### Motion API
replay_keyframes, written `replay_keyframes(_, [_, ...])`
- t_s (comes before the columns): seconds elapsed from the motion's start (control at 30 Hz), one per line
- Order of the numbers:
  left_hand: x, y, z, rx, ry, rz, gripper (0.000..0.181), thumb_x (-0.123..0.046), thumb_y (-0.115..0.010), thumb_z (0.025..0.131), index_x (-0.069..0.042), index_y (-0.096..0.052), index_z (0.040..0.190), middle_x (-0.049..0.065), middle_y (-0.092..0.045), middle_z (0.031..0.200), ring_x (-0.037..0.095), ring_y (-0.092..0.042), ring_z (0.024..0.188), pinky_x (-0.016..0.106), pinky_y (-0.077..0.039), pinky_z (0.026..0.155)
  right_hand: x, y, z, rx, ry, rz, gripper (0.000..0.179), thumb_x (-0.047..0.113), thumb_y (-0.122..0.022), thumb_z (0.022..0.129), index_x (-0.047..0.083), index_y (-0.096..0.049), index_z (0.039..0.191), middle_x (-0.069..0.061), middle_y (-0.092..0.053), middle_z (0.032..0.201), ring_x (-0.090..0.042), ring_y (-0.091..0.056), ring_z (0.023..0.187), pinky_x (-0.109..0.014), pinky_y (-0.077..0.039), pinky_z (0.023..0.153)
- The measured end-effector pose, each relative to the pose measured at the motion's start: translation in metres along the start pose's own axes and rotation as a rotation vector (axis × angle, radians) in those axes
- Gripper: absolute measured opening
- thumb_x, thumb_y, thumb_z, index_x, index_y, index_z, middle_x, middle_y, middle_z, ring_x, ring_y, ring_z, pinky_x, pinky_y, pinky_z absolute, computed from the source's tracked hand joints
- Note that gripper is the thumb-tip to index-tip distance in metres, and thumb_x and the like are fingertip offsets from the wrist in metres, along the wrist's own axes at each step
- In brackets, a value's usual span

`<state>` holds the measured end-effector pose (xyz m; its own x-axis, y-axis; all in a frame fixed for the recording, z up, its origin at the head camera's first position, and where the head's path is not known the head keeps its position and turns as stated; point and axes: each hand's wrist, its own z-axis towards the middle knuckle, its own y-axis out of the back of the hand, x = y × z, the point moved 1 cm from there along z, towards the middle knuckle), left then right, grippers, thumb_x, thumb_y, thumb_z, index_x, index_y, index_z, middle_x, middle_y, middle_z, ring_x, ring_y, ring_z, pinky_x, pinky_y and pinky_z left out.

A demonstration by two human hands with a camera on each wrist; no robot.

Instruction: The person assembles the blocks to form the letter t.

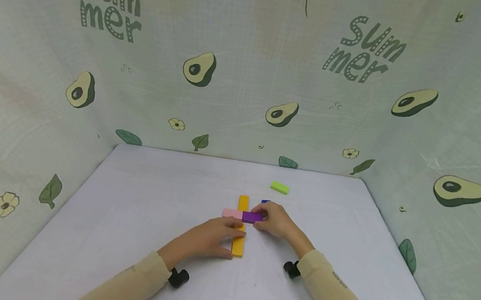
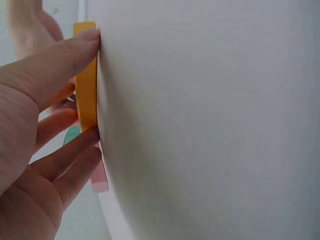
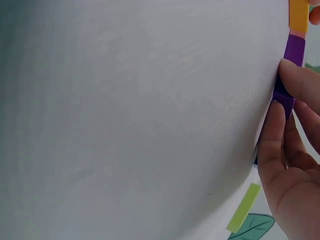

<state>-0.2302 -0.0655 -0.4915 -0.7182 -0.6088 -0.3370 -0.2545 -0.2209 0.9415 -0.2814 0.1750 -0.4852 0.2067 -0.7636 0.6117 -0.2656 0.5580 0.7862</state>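
Flat, bar-like blocks form a cross on the white table. My left hand (image 1: 212, 237) holds the near yellow block (image 1: 237, 246), thumb at its near end and fingertips toward its far end. In the left wrist view that yellow block (image 2: 87, 95) lies between thumb and fingers, with the pink block (image 2: 100, 177) beyond. My right hand (image 1: 276, 220) pinches the outer end of the purple block (image 1: 252, 217), which lies end to end with the pink block (image 1: 232, 213). Another yellow block (image 1: 243, 202) points away from this row. The right wrist view shows thumb and fingers at the purple block (image 3: 295, 50).
A blue block (image 1: 265, 201) sits just behind my right hand, mostly hidden. Farther back lies a lime green block (image 1: 279, 187). A printed cloth (image 1: 244, 33) with avocados and leaves walls the table (image 1: 153, 180) at the back and both sides.
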Motion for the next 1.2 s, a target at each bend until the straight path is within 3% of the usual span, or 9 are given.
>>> replay_keyframes(0.17, [-0.0017,-0.0009,-0.0022,-0.004,-0.008,0.033,0.062,-0.040,-0.084,0.093,-0.018,-0.065,0.148,0.002,-0.055,0.157,0.022,-0.055,0.142,0.038,-0.050,0.115,0.0005,-0.0004,-0.0001,-0.003,-0.002,-0.002,0.028,0.010,-0.086,0.090,0.014,-0.077,0.117,0.002,-0.069,0.104,-0.017,-0.060,0.095,-0.039,-0.057,0.092])
replay_keyframes(0.67, [0.0005,-0.0004,-0.0015,-0.011,0.000,0.002,0.061,-0.038,-0.083,0.094,-0.017,-0.065,0.148,-0.002,-0.055,0.158,0.017,-0.052,0.145,0.036,-0.047,0.117,0.0007,-0.0010,-0.0006,-0.012,-0.005,0.002,0.027,0.011,-0.086,0.090,0.016,-0.078,0.115,0.004,-0.069,0.103,-0.017,-0.059,0.096,-0.039,-0.057,0.095])
replay_keyframes(1.2, [0.0018,0.0015,0.0031,0.002,0.004,0.031,0.061,-0.039,-0.082,0.095,-0.017,-0.064,0.149,-0.002,-0.053,0.160,0.016,-0.049,0.148,0.037,-0.046,0.118,0.0014,0.0000,-0.0003,-0.006,0.016,0.003,0.027,0.009,-0.086,0.090,0.015,-0.078,0.115,0.002,-0.070,0.106,-0.016,-0.061,0.098,-0.038,-0.058,0.094])
